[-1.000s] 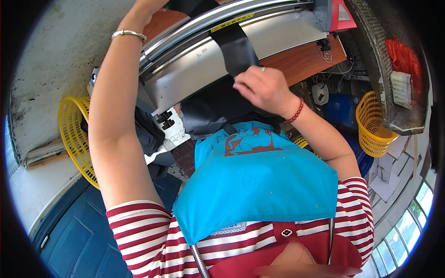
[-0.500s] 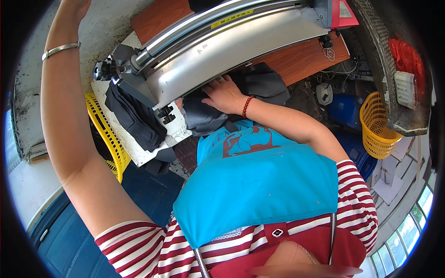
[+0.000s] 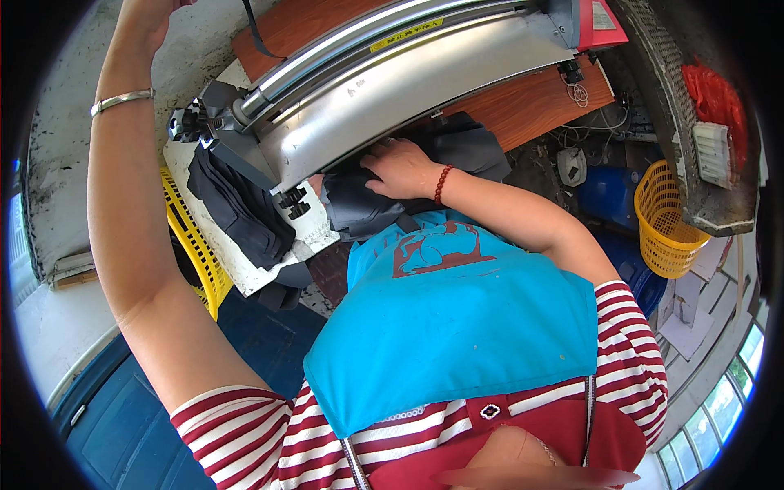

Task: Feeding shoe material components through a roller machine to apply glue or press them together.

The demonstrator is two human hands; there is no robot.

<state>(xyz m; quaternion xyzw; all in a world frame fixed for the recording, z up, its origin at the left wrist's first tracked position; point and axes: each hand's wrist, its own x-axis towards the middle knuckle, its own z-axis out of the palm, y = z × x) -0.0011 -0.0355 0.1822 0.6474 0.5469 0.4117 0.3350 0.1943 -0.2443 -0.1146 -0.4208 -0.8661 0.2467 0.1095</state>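
So, head view, the only one here. The right hand [image 3: 400,170] is laid palm-down on a loose heap of dark grey, flat, flexible sheets [image 3: 469,149], fingers loosely spread and a bit bent; whether a sheet is pinched under the fingertips can't be told. That heap is tucked between the long silver metal roller machine [image 3: 392,90] and the turquoise apron [image 3: 457,327], probably so it's kept within easy reach, and the palm probably stops it sliding. The left hand [image 3: 145,23] is raised past the machine's left end and cut off by the top edge, so its opening and any hold can't be told. Counts: two hands, one machine, two yellow plastic lattice baskets, left [image 3: 214,278] and right [image 3: 663,224], and one neater dark grey stack [image 3: 241,208] on the white tabletop [image 3: 247,280]. Single sheets can't be counted.
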